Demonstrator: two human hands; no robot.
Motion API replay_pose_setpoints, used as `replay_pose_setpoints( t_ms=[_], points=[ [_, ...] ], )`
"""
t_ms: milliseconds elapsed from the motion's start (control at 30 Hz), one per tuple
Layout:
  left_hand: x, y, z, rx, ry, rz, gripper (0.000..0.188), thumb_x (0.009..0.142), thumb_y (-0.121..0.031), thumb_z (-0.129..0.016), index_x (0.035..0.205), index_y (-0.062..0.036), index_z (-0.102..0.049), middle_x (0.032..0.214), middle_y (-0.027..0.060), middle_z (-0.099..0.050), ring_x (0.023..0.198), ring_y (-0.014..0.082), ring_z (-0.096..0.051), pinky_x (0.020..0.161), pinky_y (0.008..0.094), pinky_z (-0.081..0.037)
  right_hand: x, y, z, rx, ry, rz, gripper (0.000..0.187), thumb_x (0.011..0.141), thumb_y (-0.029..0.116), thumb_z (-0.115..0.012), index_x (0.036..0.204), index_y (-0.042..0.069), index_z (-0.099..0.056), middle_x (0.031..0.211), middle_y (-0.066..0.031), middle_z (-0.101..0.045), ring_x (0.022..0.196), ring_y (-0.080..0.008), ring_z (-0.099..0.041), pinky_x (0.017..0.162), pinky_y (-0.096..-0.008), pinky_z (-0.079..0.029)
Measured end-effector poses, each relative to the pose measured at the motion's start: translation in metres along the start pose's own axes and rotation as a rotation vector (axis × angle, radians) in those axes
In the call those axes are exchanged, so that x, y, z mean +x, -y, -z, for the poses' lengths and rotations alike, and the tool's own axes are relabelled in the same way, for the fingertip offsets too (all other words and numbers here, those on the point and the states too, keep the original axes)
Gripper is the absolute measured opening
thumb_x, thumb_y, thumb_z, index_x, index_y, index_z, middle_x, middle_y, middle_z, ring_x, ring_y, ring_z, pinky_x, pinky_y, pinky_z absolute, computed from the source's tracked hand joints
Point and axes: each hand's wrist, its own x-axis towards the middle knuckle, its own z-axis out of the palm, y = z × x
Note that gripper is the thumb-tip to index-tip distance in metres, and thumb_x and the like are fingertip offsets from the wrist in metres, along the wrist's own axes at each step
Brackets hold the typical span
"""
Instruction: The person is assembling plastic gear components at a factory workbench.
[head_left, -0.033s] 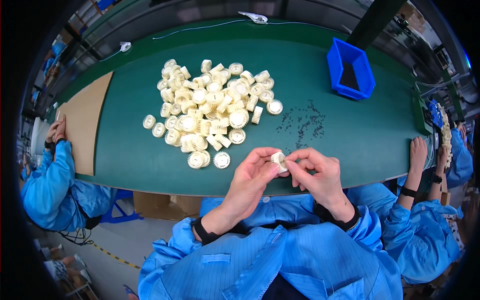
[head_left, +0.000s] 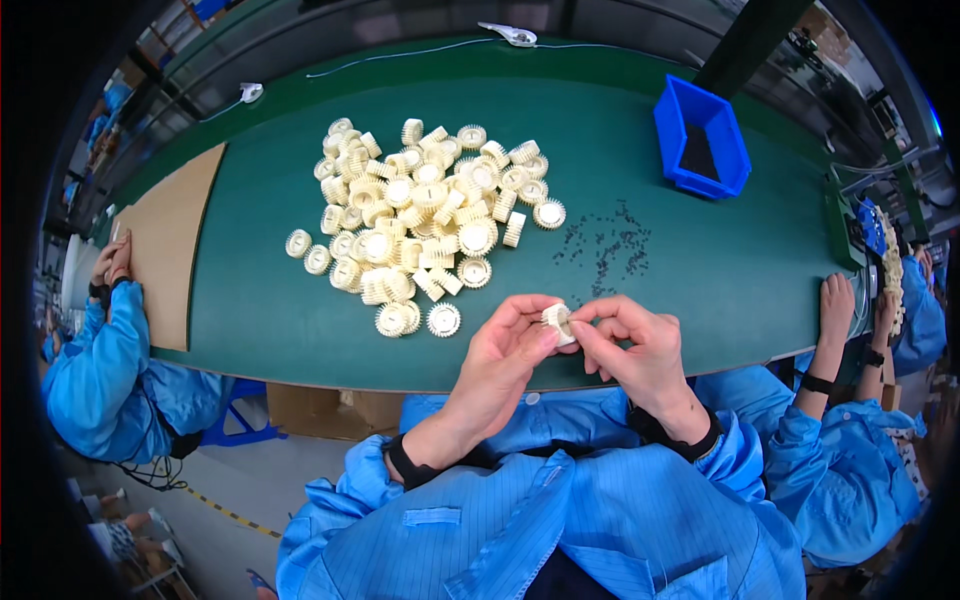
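Near the front edge of the table my left hand (head_left: 510,345) grips a cream plastic gear (head_left: 556,318) between thumb and fingers, its toothed rim tilted up. My right hand (head_left: 637,350) is closed in a pinch, with thumb and forefinger tips at the open side of that gear. Whatever sits between those fingertips is too small to make out. Just beyond my hands lie scattered tiny black pieces (head_left: 606,245). A large heap of similar cream gears (head_left: 428,195) spreads to the left, with a single gear (head_left: 443,320) lying flat near my left hand.
A blue bin (head_left: 722,190) with dark contents stands at the back right of the green table (head_left: 270,345). Cardboard (head_left: 180,245) lies at the left, under a co-worker's hand (head_left: 115,258). Another person's arm (head_left: 833,320) rests at the right edge. A white cable (head_left: 400,58) runs along the back.
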Motion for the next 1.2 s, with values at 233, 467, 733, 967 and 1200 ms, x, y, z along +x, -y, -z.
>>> replay_pose_setpoints(
  t_ms=[233,467,733,967,1200],
  points=[
    [-0.004,-0.003,0.0,0.033,-0.029,0.001,0.033,0.089,-0.004,-0.06,0.119,0.0013,-0.046,0.111,0.0093,-0.057,0.103,0.0148,-0.056,0.093,0.028,-0.045,0.002,0.009,0.004,-0.042,0.082,-0.021,0.01,0.082,0.007,-0.068,0.091,0.003,-0.064,0.057,-0.0011,-0.063,0.045,-0.004,-0.056,0.04,-0.0191,-0.04],
    [-0.011,0.002,0.001,0.158,-0.03,0.018,0.034,0.088,0.0,-0.06,0.119,0.0025,-0.048,0.116,0.011,-0.057,0.109,0.0154,-0.055,0.098,0.0284,-0.044,-0.002,0.005,0.009,-0.338,0.103,0.348,0.011,0.079,0.008,-0.069,0.087,0.005,-0.063,0.057,-0.0062,-0.06,0.047,-0.0191,-0.061,0.044,-0.0299,-0.047],
    [-0.005,0.003,0.0,0.299,-0.052,-0.07,0.035,0.086,-0.003,-0.063,0.119,0.002,-0.051,0.113,0.0103,-0.058,0.104,0.0161,-0.056,0.094,0.0301,-0.045,-0.01,0.001,0.01,-0.464,-0.02,0.561,0.012,0.083,0.011,-0.062,0.091,0.006,-0.056,0.064,-0.0065,-0.057,0.055,-0.0222,-0.061,0.048,-0.0323,-0.049],
    [-0.005,-0.003,-0.01,0.526,-0.105,-0.071,0.027,0.093,-0.015,-0.058,0.114,0.0012,-0.053,0.11,0.0125,-0.059,0.102,0.018,-0.056,0.092,0.0307,-0.044,-0.008,-0.007,0.003,-0.262,-0.025,0.516,0.014,0.09,0.012,-0.053,0.084,0.002,-0.045,0.059,-0.0107,-0.054,0.052,-0.0311,-0.055,0.047,-0.038,-0.043],
    [-0.009,-0.004,-0.014,0.588,-0.058,-0.108,0.028,0.091,-0.014,-0.061,0.113,0.0016,-0.053,0.109,0.0121,-0.059,0.101,0.0174,-0.056,0.091,0.0297,-0.043,-0.013,0.0,0.01,-0.165,0.058,0.35,0.018,0.086,0.015,-0.057,0.079,0.001,-0.048,0.058,-0.0156,-0.055,0.056,-0.0354,-0.057,0.049,-0.043,-0.044]
  ],
)
